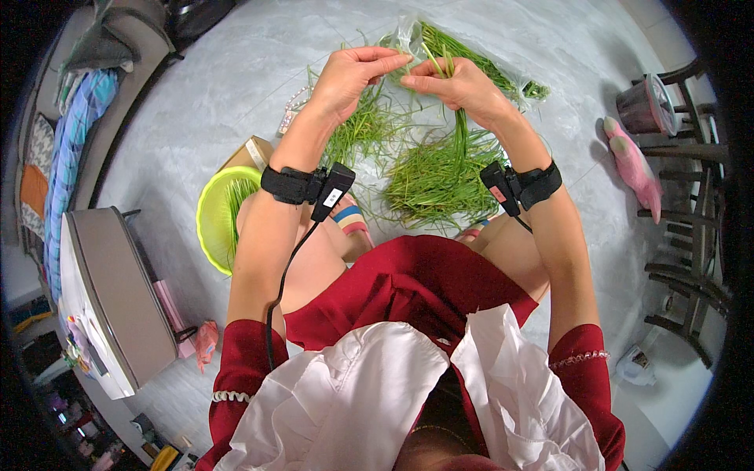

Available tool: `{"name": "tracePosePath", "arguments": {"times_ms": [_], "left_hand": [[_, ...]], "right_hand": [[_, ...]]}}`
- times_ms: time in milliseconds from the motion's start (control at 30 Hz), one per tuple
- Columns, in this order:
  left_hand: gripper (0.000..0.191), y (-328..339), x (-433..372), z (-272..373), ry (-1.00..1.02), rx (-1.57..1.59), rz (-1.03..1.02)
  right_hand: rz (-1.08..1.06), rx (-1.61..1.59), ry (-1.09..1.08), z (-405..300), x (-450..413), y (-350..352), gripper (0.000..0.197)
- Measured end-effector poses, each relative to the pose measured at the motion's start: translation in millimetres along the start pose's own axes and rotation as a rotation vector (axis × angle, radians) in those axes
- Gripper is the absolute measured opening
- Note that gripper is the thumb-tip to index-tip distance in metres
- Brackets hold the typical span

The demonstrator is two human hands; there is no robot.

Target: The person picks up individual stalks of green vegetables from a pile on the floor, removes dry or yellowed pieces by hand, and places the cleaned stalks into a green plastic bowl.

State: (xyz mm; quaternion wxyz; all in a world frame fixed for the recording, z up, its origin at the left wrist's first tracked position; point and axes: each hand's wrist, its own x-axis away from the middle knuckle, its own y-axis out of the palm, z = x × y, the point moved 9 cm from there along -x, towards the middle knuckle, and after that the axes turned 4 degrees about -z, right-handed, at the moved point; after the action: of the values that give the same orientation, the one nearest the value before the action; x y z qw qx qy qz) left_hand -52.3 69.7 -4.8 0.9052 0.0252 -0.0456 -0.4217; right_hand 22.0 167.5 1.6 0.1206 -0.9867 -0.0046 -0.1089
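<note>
My right hand (462, 88) grips a few green chive stalks (461, 132), their pale ends up past the fingers and their leaves hanging down. Close by on the left, my left hand (359, 73) has thumb and forefinger pinched together; whether a thin scrap is between them cannot be told. Behind both hands lies a clear plastic bag (518, 70) with more chives (465, 50) in it. Below them, a large loose heap of chives (439, 185) spreads on the floor by my feet. A smaller, tangled heap of green leaves (368, 129) is left of it.
Beside my left leg stands a lime-green plastic basket (206, 218) holding chives, with a cardboard box (247, 154) behind it. A grey cabinet (121, 300) is at left. Along the right are a lidded bucket (645, 109), a pink soft object (633, 165) and dark wooden chairs (698, 235).
</note>
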Motion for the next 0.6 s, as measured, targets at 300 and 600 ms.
{"name": "tracePosePath", "arguments": {"times_ms": [300,600], "left_hand": [[0.021,21.4,-2.1,-21.3,-0.136,0.203,-0.145],[0.018,-14.2,-5.8,-78.2,-0.204,-0.184,-0.026]], "right_hand": [[-0.040,0.137,-0.161,-9.7,5.2,3.4,0.034],[0.095,-0.196,0.063,8.6,22.6,-35.5,0.029]]}}
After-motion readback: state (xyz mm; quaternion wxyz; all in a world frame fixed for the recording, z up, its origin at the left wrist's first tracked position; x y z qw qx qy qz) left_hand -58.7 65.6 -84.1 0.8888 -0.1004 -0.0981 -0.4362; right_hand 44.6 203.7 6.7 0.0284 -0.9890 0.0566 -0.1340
